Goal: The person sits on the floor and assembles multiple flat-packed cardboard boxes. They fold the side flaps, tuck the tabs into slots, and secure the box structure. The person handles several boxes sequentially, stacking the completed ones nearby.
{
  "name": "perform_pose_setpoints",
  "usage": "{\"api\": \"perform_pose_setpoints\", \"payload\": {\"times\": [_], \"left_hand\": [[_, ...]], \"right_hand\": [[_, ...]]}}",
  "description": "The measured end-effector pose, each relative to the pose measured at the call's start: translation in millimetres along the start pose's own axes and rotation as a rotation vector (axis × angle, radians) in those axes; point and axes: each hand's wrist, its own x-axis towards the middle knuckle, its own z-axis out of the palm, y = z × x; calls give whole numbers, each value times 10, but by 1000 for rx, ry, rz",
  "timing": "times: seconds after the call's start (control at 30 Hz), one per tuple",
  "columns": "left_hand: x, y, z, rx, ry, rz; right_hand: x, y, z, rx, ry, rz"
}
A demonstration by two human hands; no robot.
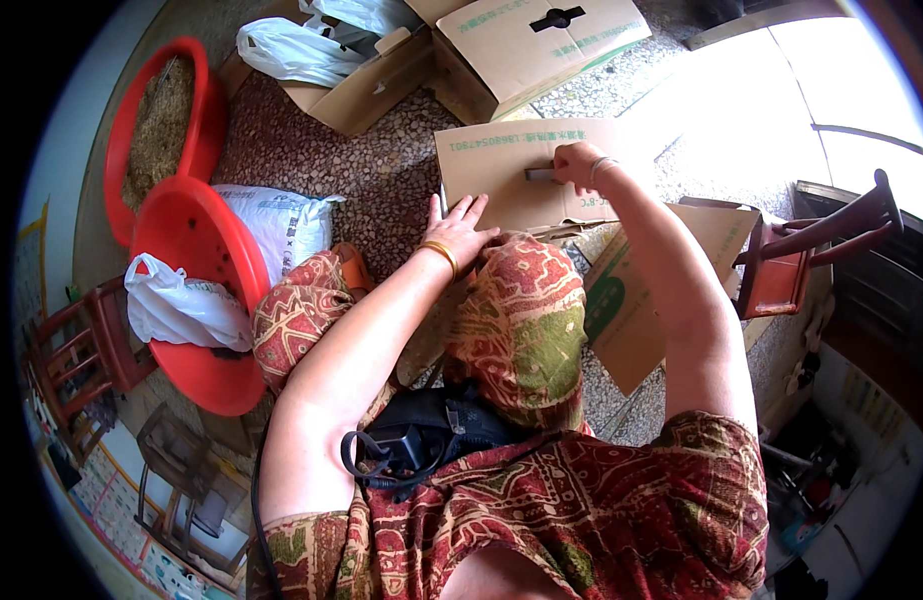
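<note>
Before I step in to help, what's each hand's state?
Left hand: open, spread on the rectangular brown cardboard.
Right hand: curled at a small grey strip; whether it's held cannot be told.

The carton (496, 150) is made of cardboard, matt and rather smooth. The red tub (196, 232) seems to be of smooth plastic, quite glossy, and the white carrier bag (186, 308) on it is thin, wrinkled plastic film. The patterned trousers (521, 310) are of soft, matt cloth. The gold-coloured bangle (439, 250) shines like polished metal. The terrazzo floor (386, 165) shows speckled stone chips.
</note>
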Motion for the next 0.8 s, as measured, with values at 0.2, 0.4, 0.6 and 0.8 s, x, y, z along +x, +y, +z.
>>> {"api": "perform_pose_setpoints", "payload": {"times": [0.2, 0.4, 0.6, 0.8], "left_hand": [[10, 31, -22, 52, 6, 10], [6, 10, -76, 17, -32, -18], [11, -43, -35, -102, 26, 39], [-1, 10, -47, -96, 132, 186]], "right_hand": [[-38, 38, -117, 128, -82, -45], [-156, -452, 373, -296, 215, -78], [-96, -147, 231, -243, 264, -30], [20, 401, -42, -668, 134, -178]]}}
